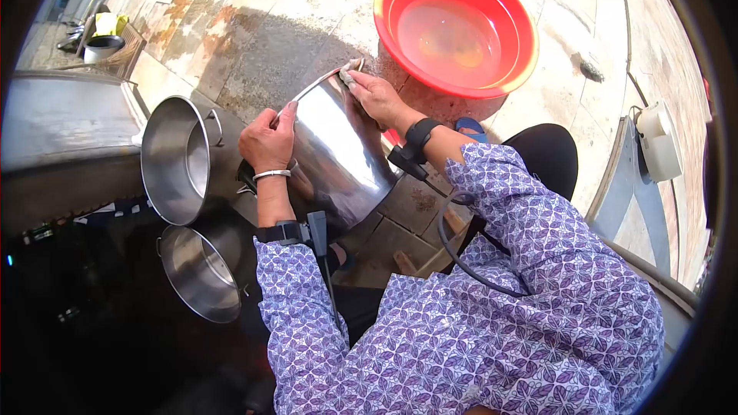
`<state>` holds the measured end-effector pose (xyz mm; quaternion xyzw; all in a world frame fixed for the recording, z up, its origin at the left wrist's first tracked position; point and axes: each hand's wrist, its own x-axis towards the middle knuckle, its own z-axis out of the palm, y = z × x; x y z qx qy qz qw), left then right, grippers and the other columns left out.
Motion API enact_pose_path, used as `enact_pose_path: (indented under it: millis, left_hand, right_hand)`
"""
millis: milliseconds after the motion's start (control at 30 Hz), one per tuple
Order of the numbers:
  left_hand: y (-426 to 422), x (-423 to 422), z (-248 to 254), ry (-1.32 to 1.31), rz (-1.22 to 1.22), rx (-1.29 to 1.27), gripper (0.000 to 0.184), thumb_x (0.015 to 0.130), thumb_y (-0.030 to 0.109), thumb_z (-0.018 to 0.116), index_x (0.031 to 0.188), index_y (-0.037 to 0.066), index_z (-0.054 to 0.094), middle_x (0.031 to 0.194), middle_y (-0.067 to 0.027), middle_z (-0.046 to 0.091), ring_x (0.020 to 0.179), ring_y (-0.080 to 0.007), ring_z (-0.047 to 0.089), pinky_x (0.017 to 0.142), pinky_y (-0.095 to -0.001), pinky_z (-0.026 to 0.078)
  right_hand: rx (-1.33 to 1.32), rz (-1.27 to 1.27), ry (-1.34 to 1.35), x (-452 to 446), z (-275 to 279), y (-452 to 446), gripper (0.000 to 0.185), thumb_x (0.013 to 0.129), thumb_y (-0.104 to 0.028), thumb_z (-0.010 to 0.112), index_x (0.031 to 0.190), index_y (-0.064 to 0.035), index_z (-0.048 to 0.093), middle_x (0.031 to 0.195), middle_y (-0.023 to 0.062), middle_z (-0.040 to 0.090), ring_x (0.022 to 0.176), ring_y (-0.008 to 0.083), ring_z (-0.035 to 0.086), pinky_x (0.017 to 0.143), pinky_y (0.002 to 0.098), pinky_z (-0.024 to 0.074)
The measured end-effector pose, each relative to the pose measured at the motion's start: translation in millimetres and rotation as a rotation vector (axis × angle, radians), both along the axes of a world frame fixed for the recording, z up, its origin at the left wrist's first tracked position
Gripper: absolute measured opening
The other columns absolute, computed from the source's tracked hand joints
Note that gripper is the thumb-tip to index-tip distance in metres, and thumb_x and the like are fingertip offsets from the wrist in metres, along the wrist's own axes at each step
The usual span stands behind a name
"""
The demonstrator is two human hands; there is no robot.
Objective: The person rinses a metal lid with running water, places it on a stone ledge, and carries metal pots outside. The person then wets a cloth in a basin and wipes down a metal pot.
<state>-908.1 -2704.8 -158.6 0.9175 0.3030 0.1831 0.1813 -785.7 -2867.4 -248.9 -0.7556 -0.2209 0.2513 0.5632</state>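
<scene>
Two sleeves (530, 207), three steel pots (334, 150)

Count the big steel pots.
3: a held pot between left hand and right hand, an upper pot and a lower pot at picture left. Shadow may hide more.

Harsh sun; white glare on steel pot (332, 150); lower left near-black; edges fisheye-curved.
</scene>
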Motion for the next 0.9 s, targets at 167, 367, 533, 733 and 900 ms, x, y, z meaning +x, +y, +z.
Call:
enact_pose_path:
  millis: [167, 367, 533, 733, 900]
  left_hand:
    - [17.5, -0.3, -12.6, -0.058, 0.024, 0.031, 0.044, 0.073, 0.044, 0.067, 0.054, 0.007, 0.054, 0.05, -0.012, 0.052, 0.047, -0.032, 0.05, 0.045, -0.0401, 0.037]
    - [20.2, 3.3, -15.5, -0.072, -0.016, -0.022, 0.044, 0.071, 0.043, 0.069, 0.054, 0.006, 0.055, 0.049, -0.0118, 0.051, 0.046, -0.0293, 0.049, 0.044, -0.0388, 0.036]
    - [32.3, 12.2, -22.7, 0.033, 0.075, -0.06, 0.049, 0.068, 0.049, 0.07, 0.053, 0.005, 0.054, 0.05, -0.0124, 0.052, 0.046, -0.0296, 0.05, 0.045, -0.0392, 0.037]
    - [26.1, 22.4, -18.5, 0.118, 0.091, -0.039, 0.049, 0.067, 0.055, 0.066, 0.055, 0.008, 0.058, 0.054, -0.0122, 0.055, 0.053, -0.0321, 0.054, 0.048, -0.0406, 0.039]
    - [31.2, 14.4, -20.7, 0.054, 0.084, -0.046, 0.048, 0.07, 0.052, 0.067, 0.055, 0.007, 0.059, 0.048, -0.0083, 0.049, 0.046, -0.0226, 0.044, 0.046, -0.0357, 0.034]
  right_hand:
    - [-0.035, 0.132, -0.616, -50.6, 50.0, 25.4, 0.036, 0.085, -0.016, 0.049, 0.118, -0.0007, 0.049, 0.121, 0.0189, 0.05, 0.12, 0.0374, 0.041, 0.098, 0.0468, 0.0316]
    - [0.012, -0.067, -0.41, -21.8, 8.1, 9.6, 0.029, 0.086, -0.019, 0.045, 0.106, -0.0011, 0.056, 0.099, 0.0217, 0.058, 0.099, 0.0375, 0.055, 0.086, 0.0436, 0.0432]
    - [-0.052, -0.132, -0.338, -26.2, -7.0, -0.8, 0.03, 0.086, -0.02, 0.043, 0.107, -0.0008, 0.054, 0.106, 0.0209, 0.057, 0.099, 0.0395, 0.053, 0.084, 0.0458, 0.0415]
    - [0.085, 0.403, -0.839, -109.5, 56.7, -24.7, 0.033, 0.074, -0.013, 0.057, 0.107, -0.0095, 0.058, 0.115, 0.0089, 0.054, 0.119, 0.0298, 0.043, 0.093, 0.0459, 0.0363]
    - [0.072, 0.422, -0.754, -132.7, 52.2, -58.2, 0.035, 0.075, -0.011, 0.059, 0.11, -0.0114, 0.058, 0.117, 0.0088, 0.053, 0.122, 0.029, 0.041, 0.095, 0.0473, 0.0342]
